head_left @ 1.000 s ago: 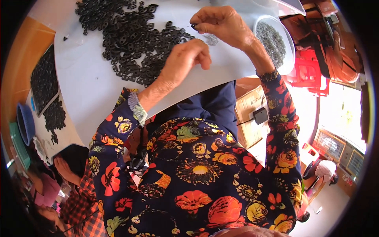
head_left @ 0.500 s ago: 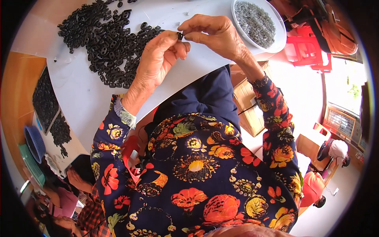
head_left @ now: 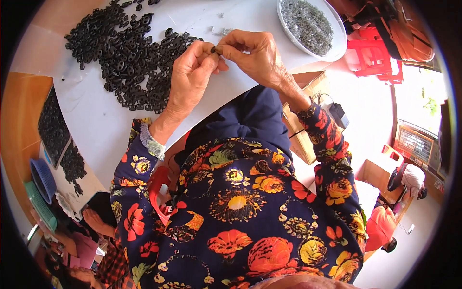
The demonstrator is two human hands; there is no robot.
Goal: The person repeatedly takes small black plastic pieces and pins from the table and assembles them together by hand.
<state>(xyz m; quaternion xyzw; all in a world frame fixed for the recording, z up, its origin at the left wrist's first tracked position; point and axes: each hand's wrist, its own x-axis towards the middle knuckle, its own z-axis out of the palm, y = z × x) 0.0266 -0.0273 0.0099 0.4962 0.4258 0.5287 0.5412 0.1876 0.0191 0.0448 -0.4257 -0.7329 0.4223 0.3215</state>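
Both hands meet over the white table (head_left: 120, 125), just right of the parts pile. Left hand (head_left: 190, 79) and right hand (head_left: 255, 55) pinch 1 small black piece (head_left: 213, 49) between thumb and fingertips; fingers of both are closed on it, touching each other. Whether a metal pin is in the pinch too, I can't tell: too small.

Progress, my read: early to mid. The pile of black link-shaped parts (head_left: 125, 62) at far left is large and looks unsorted. Only 1 part is in hand. No finished heap is clearly separate on the table, so most of the work looks left.

Materials:
- Black parts: small, oval, with holes, matte, likely moulded plastic or rubber. They lie loose and overlap.
- White bowl (head_left: 337, 43), far right: round and smooth-rimmed, filled with fine grey metallic bits, thin and wiry.
- Table top: flat, white, slightly glossy, with a few stray scraps near the hands.
- Dark tray of more black parts (head_left: 50, 127) at left, on a lower surface.
- Blue basket (head_left: 42, 176) and green basket (head_left: 41, 209), near left: perforated plastic.
- Red plastic stool (head_left: 373, 55), right of the bowl.
- Cardboard box (head_left: 308, 139) under the table edge.
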